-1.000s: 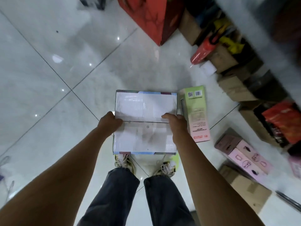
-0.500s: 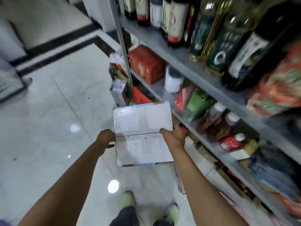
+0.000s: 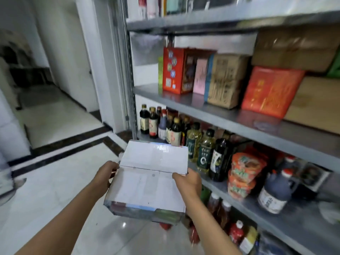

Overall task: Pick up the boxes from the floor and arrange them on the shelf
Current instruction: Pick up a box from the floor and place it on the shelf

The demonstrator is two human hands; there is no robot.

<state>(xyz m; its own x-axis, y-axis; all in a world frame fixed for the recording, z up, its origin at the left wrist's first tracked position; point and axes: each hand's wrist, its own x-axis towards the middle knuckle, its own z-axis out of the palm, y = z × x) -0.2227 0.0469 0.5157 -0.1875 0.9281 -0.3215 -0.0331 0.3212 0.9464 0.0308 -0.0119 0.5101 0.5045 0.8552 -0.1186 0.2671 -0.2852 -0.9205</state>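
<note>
I hold a white box (image 3: pixel 149 178) with coloured printed sides in front of me at about waist height. My left hand (image 3: pixel 105 174) grips its left side and my right hand (image 3: pixel 188 182) grips its right side. The grey metal shelf (image 3: pixel 217 115) stands to my right. Its upper board carries a red box (image 3: pixel 174 69), a pink box (image 3: pixel 200 78), a brown carton (image 3: pixel 225 80) and a red flat box (image 3: pixel 270 91). The white box is lower than that board and to its left, apart from it.
Dark sauce and oil bottles (image 3: pixel 185 131) fill the board below, with stacked instant noodle cups (image 3: pixel 242 175) and a dark jug (image 3: pixel 276 192). A shelf upright (image 3: pixel 128 74) stands just ahead. The white tiled floor (image 3: pixel 51 190) spreads to the left, toward a doorway.
I have risen from the floor with the box in both hands. My view has swung up from the floor boxes to the shelf boards, and the box now sits higher.
</note>
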